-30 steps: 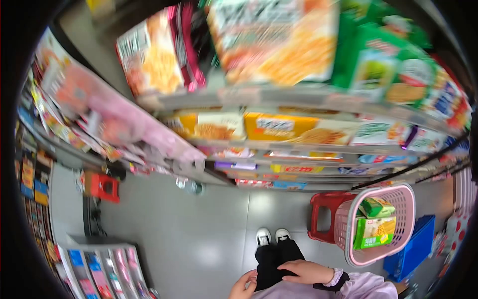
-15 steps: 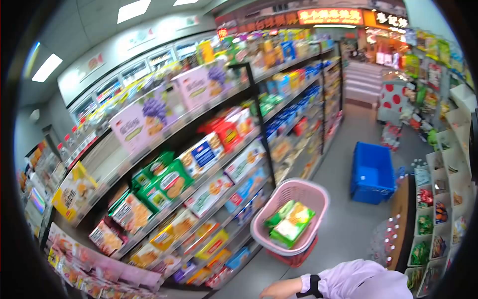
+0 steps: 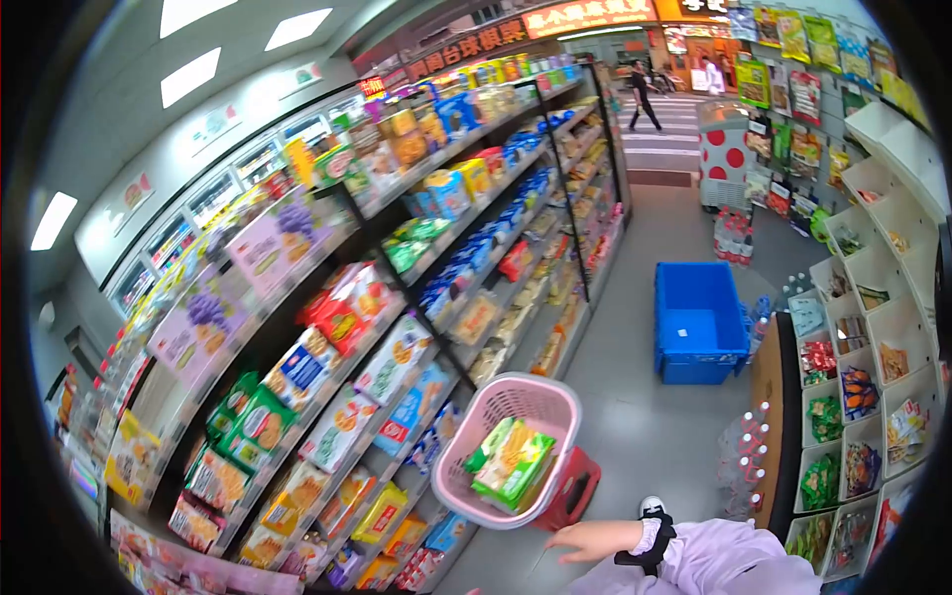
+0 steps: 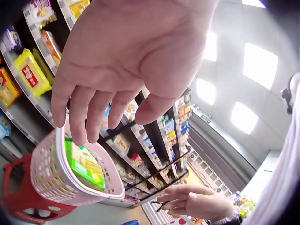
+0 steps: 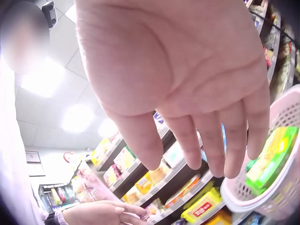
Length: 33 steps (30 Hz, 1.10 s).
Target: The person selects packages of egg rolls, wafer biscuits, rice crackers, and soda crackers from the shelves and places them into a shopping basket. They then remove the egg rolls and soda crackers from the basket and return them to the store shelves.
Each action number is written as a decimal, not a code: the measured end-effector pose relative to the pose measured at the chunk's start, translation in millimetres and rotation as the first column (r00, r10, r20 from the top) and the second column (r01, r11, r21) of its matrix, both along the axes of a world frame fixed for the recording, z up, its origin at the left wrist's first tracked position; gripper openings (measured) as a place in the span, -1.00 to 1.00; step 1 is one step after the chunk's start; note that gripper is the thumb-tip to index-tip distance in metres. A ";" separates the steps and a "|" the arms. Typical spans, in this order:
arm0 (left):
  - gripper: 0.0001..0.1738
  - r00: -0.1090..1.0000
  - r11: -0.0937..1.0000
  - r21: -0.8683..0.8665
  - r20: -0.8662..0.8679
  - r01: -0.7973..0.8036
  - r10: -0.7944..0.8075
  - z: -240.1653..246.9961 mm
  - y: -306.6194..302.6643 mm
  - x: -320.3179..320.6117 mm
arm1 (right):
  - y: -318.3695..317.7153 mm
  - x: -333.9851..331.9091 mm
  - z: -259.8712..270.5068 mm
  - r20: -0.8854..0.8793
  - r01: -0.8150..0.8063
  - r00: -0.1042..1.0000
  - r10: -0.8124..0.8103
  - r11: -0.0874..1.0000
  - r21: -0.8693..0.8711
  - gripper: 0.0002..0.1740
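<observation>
A pink plastic basket (image 3: pixel 446 461) rests on a red stool (image 3: pixel 577 488) near the foot of the shelves. Green-and-yellow snack packets (image 3: pixel 518 464) lie inside it. My right hand (image 3: pixel 598 540) is held low in front of my body, fingers loosely extended, a little nearer me than the stool. Its palm fills the right wrist view with nothing in the grasp. My left hand (image 4: pixel 131 51) hangs with relaxed fingers and overlaps the basket's rim in the left wrist view. In the head view, barely a sliver of it shows at the bottom edge.
Long shelves (image 3: pixel 367 397) of packaged biscuits and snacks run along the left. A blue crate (image 3: pixel 699 369) stands on the aisle floor. Bottled drinks (image 3: pixel 746 451) and a sloped snack rack (image 3: pixel 851 402) line the right. A passer-by (image 3: pixel 642 97) walks outside the shop.
The head view has swung from the shelf front and floor up and right along the aisle. The basket now appears lower and nearer the middle. Both hands still hold nothing.
</observation>
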<state>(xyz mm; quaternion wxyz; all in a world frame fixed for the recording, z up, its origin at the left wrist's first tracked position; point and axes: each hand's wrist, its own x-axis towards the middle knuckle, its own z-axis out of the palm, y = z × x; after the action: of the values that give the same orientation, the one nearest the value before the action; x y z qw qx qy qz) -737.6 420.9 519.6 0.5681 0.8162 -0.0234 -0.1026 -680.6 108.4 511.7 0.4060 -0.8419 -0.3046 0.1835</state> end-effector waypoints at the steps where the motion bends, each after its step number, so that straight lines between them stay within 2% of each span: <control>1: -0.63 0.999 0.999 0.001 -0.003 0.041 -0.041 -6.1 -21.3 15.8 | -28.0 -0.9 0.0 -0.017 0.050 0.999 -0.049 0.998 0.025 -0.49; 4: -0.61 0.991 0.987 -0.092 -0.037 0.128 -0.132 -28.9 -107.5 64.4 | -124.3 -3.6 17.1 -0.045 0.207 0.978 -0.205 0.977 0.044 -0.49; 6: -0.60 0.976 0.973 -0.113 -0.062 0.200 -0.208 -22.4 -177.6 93.1 | -188.1 -8.8 10.6 -0.020 0.335 0.942 -0.335 0.942 -0.007 -0.49; 7: -0.59 0.943 0.941 -0.148 -0.087 0.306 -0.320 -5.6 -214.7 107.2 | -214.7 -14.1 -7.1 -0.017 0.450 0.893 -0.450 0.893 -0.013 -0.49; 8: -0.57 0.897 0.893 -0.193 -0.104 0.406 -0.430 6.5 -248.3 121.1 | -237.0 -19.6 -3.9 -0.033 0.499 0.865 -0.500 0.866 -0.025 -0.50; 11: -0.61 0.834 0.850 -0.221 -0.190 0.478 -0.518 -18.7 -317.3 154.2 | -307.6 -21.9 20.7 -0.056 0.621 0.779 -0.625 0.781 -0.068 -0.52; 15: -0.60 0.763 0.800 -0.235 -0.245 0.552 -0.598 -18.0 -371.7 187.6 | -357.3 -12.3 11.4 -0.142 0.749 0.657 -0.740 0.663 0.006 -0.53; 18: -0.59 0.741 0.787 -0.184 -0.267 0.589 -0.616 -24.6 -395.8 219.5 | -379.9 8.0 -4.0 -0.210 0.811 0.577 -0.789 0.583 0.042 -0.52; 19: -0.58 0.736 0.814 -0.196 -0.349 0.548 -0.580 -23.4 -403.9 231.4 | -386.4 16.4 -8.7 -0.228 0.827 0.554 -0.801 0.560 0.041 -0.52; 21: -0.58 0.749 0.826 -0.130 -0.361 0.549 -0.555 -17.0 -421.8 260.1 | -398.4 36.1 -18.9 -0.251 0.849 0.521 -0.816 0.526 0.052 -0.51; 22: -0.58 0.757 0.829 -0.102 -0.360 0.549 -0.546 -17.1 -429.0 273.7 | -405.0 48.6 -21.9 -0.287 0.839 0.532 -0.797 0.542 0.053 -0.51; 24: -0.59 0.779 0.860 -0.170 -0.367 0.481 -0.508 -38.7 -438.5 303.7 | -421.4 81.0 -25.0 -0.343 0.814 0.560 -0.754 0.578 0.057 -0.50; 27: -0.59 0.821 0.887 -0.172 -0.334 0.429 -0.462 -55.3 -455.6 355.8 | -448.5 132.3 -44.1 -0.276 0.728 0.659 -0.699 0.685 0.004 -0.51; 30: -0.61 0.843 0.926 -0.233 -0.391 0.297 -0.368 -74.4 -471.6 411.2 | -482.7 197.2 -55.5 -0.290 0.688 0.670 -0.684 0.718 -0.104 -0.54; 33: -0.58 0.869 0.931 -0.083 -0.339 0.355 -0.361 -85.3 -488.5 465.2 | -510.7 266.2 -45.6 -0.275 0.706 0.659 -0.700 0.702 -0.094 -0.55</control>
<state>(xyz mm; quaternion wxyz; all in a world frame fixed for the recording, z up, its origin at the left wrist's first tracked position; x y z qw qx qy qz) -272.4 -67.6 434.2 0.5414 0.7614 -0.0739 -0.3488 -414.4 -402.2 466.1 0.4941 -0.8531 0.1051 0.1304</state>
